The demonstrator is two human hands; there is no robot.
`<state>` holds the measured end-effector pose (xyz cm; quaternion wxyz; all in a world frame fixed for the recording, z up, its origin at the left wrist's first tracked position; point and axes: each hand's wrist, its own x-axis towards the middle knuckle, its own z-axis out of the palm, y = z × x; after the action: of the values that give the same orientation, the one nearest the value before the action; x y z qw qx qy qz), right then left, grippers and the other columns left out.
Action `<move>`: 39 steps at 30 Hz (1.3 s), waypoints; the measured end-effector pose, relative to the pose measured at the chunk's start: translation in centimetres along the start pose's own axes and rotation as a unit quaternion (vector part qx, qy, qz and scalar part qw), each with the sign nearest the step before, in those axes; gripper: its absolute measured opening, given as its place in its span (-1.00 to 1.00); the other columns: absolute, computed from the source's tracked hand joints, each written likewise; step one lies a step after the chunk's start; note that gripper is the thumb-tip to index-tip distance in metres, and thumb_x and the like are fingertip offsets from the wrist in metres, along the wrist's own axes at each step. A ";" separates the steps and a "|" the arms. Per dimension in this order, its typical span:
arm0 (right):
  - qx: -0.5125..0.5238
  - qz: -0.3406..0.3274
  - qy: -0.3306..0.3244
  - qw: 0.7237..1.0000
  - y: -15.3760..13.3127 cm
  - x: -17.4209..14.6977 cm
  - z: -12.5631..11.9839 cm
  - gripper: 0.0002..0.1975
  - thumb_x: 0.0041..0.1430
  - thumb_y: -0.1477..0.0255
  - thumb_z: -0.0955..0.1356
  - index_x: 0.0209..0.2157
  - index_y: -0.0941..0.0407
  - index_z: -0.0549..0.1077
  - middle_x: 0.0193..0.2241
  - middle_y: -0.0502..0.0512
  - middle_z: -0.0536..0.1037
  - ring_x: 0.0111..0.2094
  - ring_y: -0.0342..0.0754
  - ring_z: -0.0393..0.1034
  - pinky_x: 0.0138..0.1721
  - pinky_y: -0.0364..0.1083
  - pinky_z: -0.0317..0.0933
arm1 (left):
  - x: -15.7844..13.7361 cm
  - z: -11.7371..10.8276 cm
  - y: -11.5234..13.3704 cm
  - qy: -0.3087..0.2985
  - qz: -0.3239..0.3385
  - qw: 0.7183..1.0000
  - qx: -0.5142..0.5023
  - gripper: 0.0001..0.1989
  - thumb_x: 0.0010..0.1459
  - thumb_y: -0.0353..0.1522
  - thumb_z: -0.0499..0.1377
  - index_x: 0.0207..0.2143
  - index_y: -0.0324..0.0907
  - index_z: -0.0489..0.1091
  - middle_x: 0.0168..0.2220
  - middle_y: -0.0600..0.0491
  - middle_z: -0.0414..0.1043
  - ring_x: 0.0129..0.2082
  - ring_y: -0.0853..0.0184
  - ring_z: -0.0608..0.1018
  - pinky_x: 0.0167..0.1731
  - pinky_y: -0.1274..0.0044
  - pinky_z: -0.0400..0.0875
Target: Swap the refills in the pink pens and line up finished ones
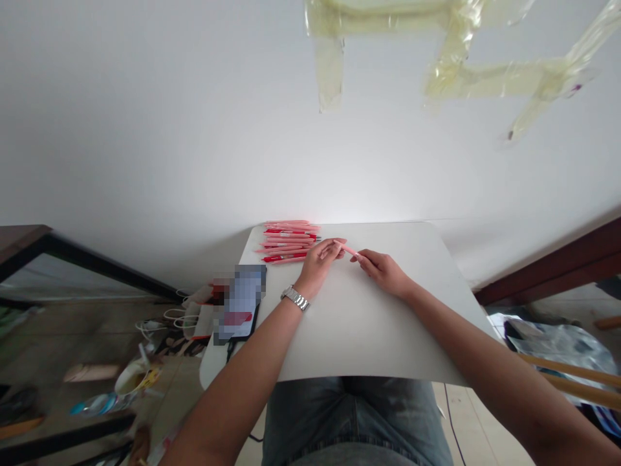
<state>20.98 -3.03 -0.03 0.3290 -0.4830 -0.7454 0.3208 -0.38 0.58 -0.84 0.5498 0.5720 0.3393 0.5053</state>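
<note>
A pink pen (348, 249) is held between my two hands above the white table (373, 323). My left hand (324, 257), with a metal watch (295, 298) on the wrist, has its fingers closed about the pen's far left end. The near right end is pinched by the thumb and fingers of my right hand (381, 268). Just left of my left hand lies a pile of pink and red pens (288, 243), side by side on the tabletop. Some of their right ends are close to my left fingers.
A phone (241, 301) with a cable lies at the table's left edge. Behind the table rises a white wall (194, 129) with yellowed tape (388, 19). On the floor at left are a bottle (99, 404), a cup (133, 377) and white cables (177, 317); plastic bags (557, 343) are at right.
</note>
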 end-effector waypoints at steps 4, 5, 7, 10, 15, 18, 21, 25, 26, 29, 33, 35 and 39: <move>-0.001 -0.003 0.001 1.000 0.0 0.0 0.0 -0.50 0.46 0.06 0.17 -0.06 0.12 0.55 -0.45 0.01 0.47 -0.45 -0.09 0.29 -0.35 -0.10 0.17 | 0.0 0.0 -0.1 -0.004 0.000 1.000 -0.006 -0.62 0.28 -0.11 0.26 -0.01 -0.18 0.57 -0.11 -0.09 0.56 -0.12 0.28 0.58 0.04 0.36 0.50; -0.001 -0.005 0.001 1.000 0.1 0.0 0.0 -0.50 0.46 0.06 0.17 -0.06 0.13 0.55 -0.45 0.02 0.47 -0.45 -0.09 0.29 -0.35 -0.10 0.17 | 0.0 0.0 -0.1 -0.005 0.000 1.000 -0.008 -0.62 0.28 -0.11 0.26 -0.01 -0.18 0.57 -0.10 -0.08 0.56 -0.12 0.28 0.58 0.04 0.36 0.49; -0.001 -0.007 0.001 1.000 0.2 0.1 0.0 -0.49 0.45 0.06 0.17 -0.06 0.13 0.54 -0.45 0.02 0.47 -0.45 -0.09 0.28 -0.35 -0.09 0.17 | 0.0 0.0 -0.2 -0.003 0.000 1.000 -0.010 -0.61 0.28 -0.11 0.26 0.00 -0.18 0.56 -0.10 -0.09 0.56 -0.11 0.28 0.58 0.04 0.36 0.50; -0.003 -0.007 0.001 1.000 0.3 0.1 0.0 -0.49 0.45 0.06 0.17 -0.05 0.13 0.55 -0.45 0.02 0.48 -0.46 -0.10 0.28 -0.35 -0.09 0.17 | -0.1 0.0 -0.2 -0.001 0.001 1.000 -0.008 -0.61 0.28 -0.11 0.26 -0.01 -0.17 0.56 -0.08 -0.09 0.56 -0.11 0.28 0.58 0.04 0.36 0.50; 0.001 -0.006 -0.002 1.000 0.2 0.1 0.0 -0.49 0.45 0.04 0.17 -0.04 0.12 0.55 -0.43 0.03 0.49 -0.44 -0.08 0.31 -0.35 -0.09 0.19 | -0.1 0.0 -0.2 -0.002 0.005 1.000 -0.003 -0.61 0.28 -0.10 0.26 -0.01 -0.18 0.56 -0.10 -0.09 0.56 -0.12 0.28 0.58 0.04 0.34 0.50; 0.003 -0.011 -0.003 1.000 0.2 0.1 0.0 -0.49 0.45 0.04 0.16 -0.07 0.12 0.55 -0.44 0.03 0.48 -0.45 -0.09 0.29 -0.35 -0.09 0.17 | -0.1 0.0 -0.2 -0.003 0.007 1.000 -0.009 -0.61 0.27 -0.10 0.27 -0.02 -0.18 0.57 -0.11 -0.09 0.57 -0.13 0.28 0.58 0.03 0.35 0.50; 0.003 -0.013 -0.003 1.000 0.3 0.1 0.0 -0.49 0.45 0.04 0.16 -0.09 0.12 0.55 -0.45 0.03 0.48 -0.46 -0.09 0.27 -0.36 -0.09 0.16 | 0.0 0.0 -0.3 -0.002 0.007 1.000 -0.010 -0.62 0.28 -0.11 0.27 -0.02 -0.18 0.56 -0.12 -0.08 0.56 -0.13 0.28 0.58 0.03 0.35 0.50; 0.003 -0.011 -0.005 1.000 0.3 0.1 0.0 -0.49 0.45 0.04 0.16 -0.08 0.12 0.54 -0.45 0.02 0.47 -0.45 -0.09 0.27 -0.36 -0.10 0.16 | 0.0 0.0 -0.4 -0.007 0.007 1.000 -0.004 -0.62 0.29 -0.11 0.26 -0.01 -0.17 0.56 -0.12 -0.08 0.56 -0.13 0.28 0.58 0.04 0.34 0.50; 0.002 -0.012 -0.005 1.000 0.4 0.1 0.0 -0.49 0.45 0.04 0.16 -0.08 0.12 0.54 -0.45 0.02 0.48 -0.45 -0.09 0.27 -0.36 -0.10 0.16 | 0.0 0.0 -0.5 -0.007 0.008 1.000 -0.003 -0.63 0.29 -0.11 0.25 -0.01 -0.17 0.56 -0.11 -0.07 0.56 -0.13 0.29 0.58 0.04 0.34 0.50; 0.000 -0.014 -0.003 1.000 0.4 0.1 0.0 -0.50 0.45 0.05 0.17 -0.09 0.13 0.54 -0.43 0.03 0.50 -0.44 -0.10 0.28 -0.34 -0.10 0.17 | 0.0 0.0 -0.5 -0.004 0.008 1.000 -0.005 -0.64 0.30 -0.12 0.24 0.00 -0.16 0.56 -0.09 -0.07 0.55 -0.13 0.30 0.58 0.05 0.34 0.50; 0.002 -0.013 -0.002 1.000 0.3 0.1 -0.1 -0.50 0.45 0.05 0.17 -0.08 0.12 0.54 -0.42 0.03 0.49 -0.43 -0.10 0.29 -0.34 -0.10 0.17 | -0.1 0.1 -0.4 -0.002 0.008 1.000 -0.004 -0.63 0.30 -0.11 0.24 0.00 -0.15 0.57 -0.11 -0.06 0.55 -0.13 0.31 0.56 0.06 0.35 0.49; -0.002 -0.012 -0.001 1.000 0.2 0.1 -0.1 -0.50 0.45 0.04 0.17 -0.09 0.12 0.53 -0.45 0.02 0.47 -0.45 -0.10 0.27 -0.37 -0.10 0.16 | -0.2 0.2 -0.3 -0.002 0.009 1.000 -0.003 -0.62 0.30 -0.10 0.23 0.00 -0.15 0.58 -0.13 -0.06 0.55 -0.13 0.31 0.56 0.05 0.36 0.49; -0.012 -0.009 -0.003 1.000 0.1 0.2 -0.1 -0.48 0.43 0.01 0.17 -0.11 0.13 0.52 -0.48 0.02 0.46 -0.47 -0.10 0.25 -0.40 -0.11 0.14 | -0.2 0.2 0.0 0.004 0.008 1.000 -0.007 -0.60 0.29 -0.07 0.24 -0.01 -0.15 0.59 -0.14 -0.06 0.55 -0.14 0.30 0.56 0.03 0.38 0.50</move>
<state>21.10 -2.81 -0.02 0.3234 -0.4795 -0.7543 0.3105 -0.23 0.35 -0.90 0.5483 0.5692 0.3334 0.5140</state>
